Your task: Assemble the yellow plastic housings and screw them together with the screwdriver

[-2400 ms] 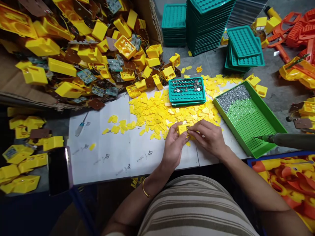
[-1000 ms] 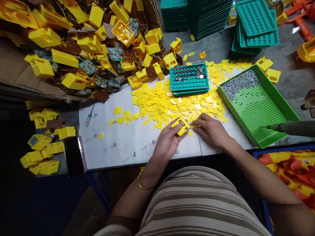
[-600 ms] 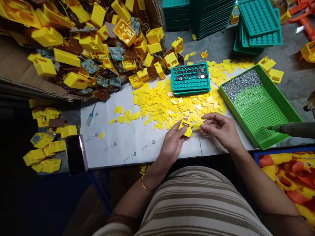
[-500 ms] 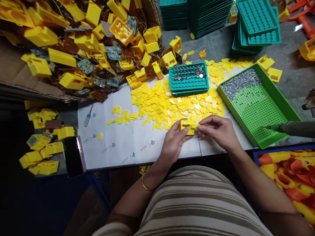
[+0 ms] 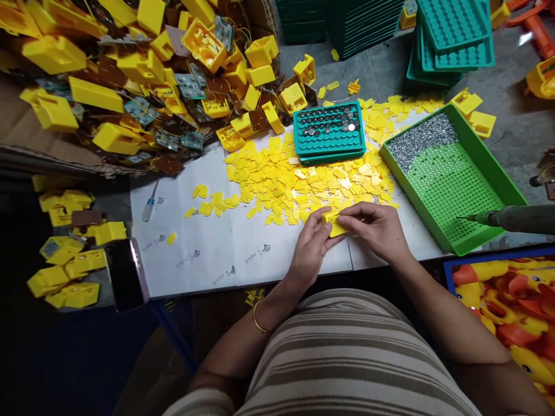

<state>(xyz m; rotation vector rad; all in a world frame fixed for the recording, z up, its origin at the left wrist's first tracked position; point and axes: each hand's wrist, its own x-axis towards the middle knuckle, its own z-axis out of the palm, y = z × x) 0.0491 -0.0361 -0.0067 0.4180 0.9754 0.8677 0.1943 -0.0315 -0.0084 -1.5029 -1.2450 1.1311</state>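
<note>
My left hand [image 5: 309,249] is closed round a small yellow plastic housing [image 5: 337,230], held just above the front of the white-covered table. Its thumb presses on the near side, where a patch of tiny holes shows. A flat yellow battery cover [image 5: 332,218] lies over the housing's slot. My right hand [image 5: 378,230] pinches the right end of that cover, thumb and fingertips against the housing. Beyond both hands spreads a heap of loose yellow covers [image 5: 277,188]. On the heap sits a teal tray [image 5: 329,151] partly filled with button cells.
A green basket [image 5: 472,179] with silver screws [image 5: 427,138] stands right, an electric screwdriver [image 5: 515,219] reaching over it. A cardboard box [image 5: 26,136] of wired yellow housings fills the back left. A phone [image 5: 125,274] and a small screwdriver [image 5: 150,203] lie left. Teal trays [image 5: 453,29] are stacked behind.
The cover in my right hand has moved left onto the housing, and the dark slot with metal cells is now covered. My right hand has come closer to my left.
</note>
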